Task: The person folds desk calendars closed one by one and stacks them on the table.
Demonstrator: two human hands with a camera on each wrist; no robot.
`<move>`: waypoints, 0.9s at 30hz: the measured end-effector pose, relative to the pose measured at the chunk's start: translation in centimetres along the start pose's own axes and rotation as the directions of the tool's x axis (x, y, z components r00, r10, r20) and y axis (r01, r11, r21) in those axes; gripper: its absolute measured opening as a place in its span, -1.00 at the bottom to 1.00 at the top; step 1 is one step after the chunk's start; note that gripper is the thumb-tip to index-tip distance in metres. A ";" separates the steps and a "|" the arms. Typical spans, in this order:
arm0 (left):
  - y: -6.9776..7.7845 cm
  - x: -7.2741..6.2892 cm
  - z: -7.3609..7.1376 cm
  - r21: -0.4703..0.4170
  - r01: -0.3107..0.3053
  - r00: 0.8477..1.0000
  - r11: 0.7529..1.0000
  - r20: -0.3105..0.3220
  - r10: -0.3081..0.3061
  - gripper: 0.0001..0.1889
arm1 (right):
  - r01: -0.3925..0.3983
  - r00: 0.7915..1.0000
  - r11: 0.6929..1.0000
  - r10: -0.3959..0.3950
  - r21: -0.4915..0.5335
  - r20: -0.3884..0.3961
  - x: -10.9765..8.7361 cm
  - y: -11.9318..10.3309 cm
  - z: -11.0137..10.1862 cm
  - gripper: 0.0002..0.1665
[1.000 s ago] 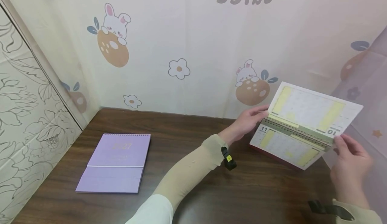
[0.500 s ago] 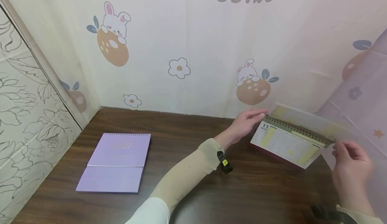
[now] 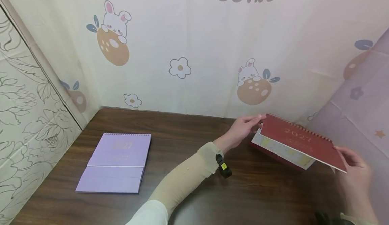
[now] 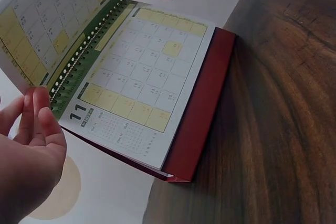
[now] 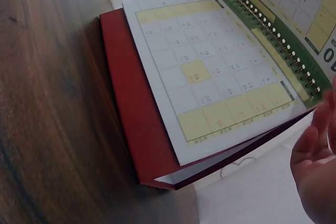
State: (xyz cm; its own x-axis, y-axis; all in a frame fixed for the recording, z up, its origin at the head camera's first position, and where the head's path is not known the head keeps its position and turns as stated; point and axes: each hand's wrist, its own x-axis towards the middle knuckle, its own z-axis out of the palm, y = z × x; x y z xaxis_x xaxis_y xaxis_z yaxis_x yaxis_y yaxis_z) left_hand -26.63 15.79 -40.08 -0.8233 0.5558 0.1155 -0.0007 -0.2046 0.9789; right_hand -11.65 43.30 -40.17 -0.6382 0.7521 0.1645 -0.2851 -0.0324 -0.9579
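Note:
A red spiral-bound desk calendar (image 3: 291,135) marked 2027 stands at the right of the table, its cover tilted forward over a white-and-yellow page. My left hand (image 3: 238,132) pinches its upper left corner by the spiral. At the right end, my right hand (image 3: 354,171) holds the cover's edge, thumb in front and the other fingers partly hidden. The left wrist view has the November page (image 4: 134,72) facing up, with the October page (image 4: 47,19) raised beyond the rings. Below that page, the red base (image 5: 139,103) shows in the right wrist view.
A purple 2027 desk calendar (image 3: 117,154) stands at the left of the brown wooden table (image 3: 243,194). A printed curtain (image 3: 185,32) with rabbits and flowers hangs behind the table, and lilac cloth (image 3: 364,100) borders its right side.
The raised October page has swung back out of sight in the head view, and the red cover has come forward over the November page. Both hands stay near the calendar's upper corners.

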 end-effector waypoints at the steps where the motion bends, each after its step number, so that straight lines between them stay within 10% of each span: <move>1: -0.1 0.0 0.0 -0.005 0.006 1.000 1.000 -0.009 -0.006 -0.65 | -0.014 1.000 0.999 0.014 -0.044 -0.008 0.0 0.0 -0.1 -0.89; 5: -0.4 -0.1 0.0 -0.022 0.012 1.000 1.000 -0.025 -0.012 -0.67 | -0.022 1.000 0.990 0.024 -0.139 0.012 0.1 0.0 -0.6 -0.86; 8: -0.5 -0.3 0.1 -0.032 0.019 0.999 0.999 -0.039 -0.021 -0.68 | -0.018 0.991 0.999 0.012 0.044 0.135 0.1 0.4 -1.1 -0.81; 14: -1.0 -0.2 0.4 -0.061 0.040 0.995 0.997 -0.090 -0.046 -0.71 | -0.128 0.913 0.889 -0.067 0.439 0.402 0.0 0.9 -1.8 -0.66; 27: -2.7 -0.2 0.1 -0.045 0.088 0.991 0.995 -0.095 -0.092 -0.74 | -0.103 0.966 0.969 0.043 0.226 0.256 -0.1 1.0 -1.1 -0.80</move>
State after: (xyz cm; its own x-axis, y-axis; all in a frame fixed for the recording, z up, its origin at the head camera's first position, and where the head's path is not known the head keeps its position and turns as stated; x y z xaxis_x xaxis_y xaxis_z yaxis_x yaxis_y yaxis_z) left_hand -26.38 16.30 -42.75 -0.8697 0.4935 0.0089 -0.0984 -0.1910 0.9767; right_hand -11.05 43.94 -41.42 -0.8116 0.5565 0.1776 -0.3719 -0.2578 -0.8917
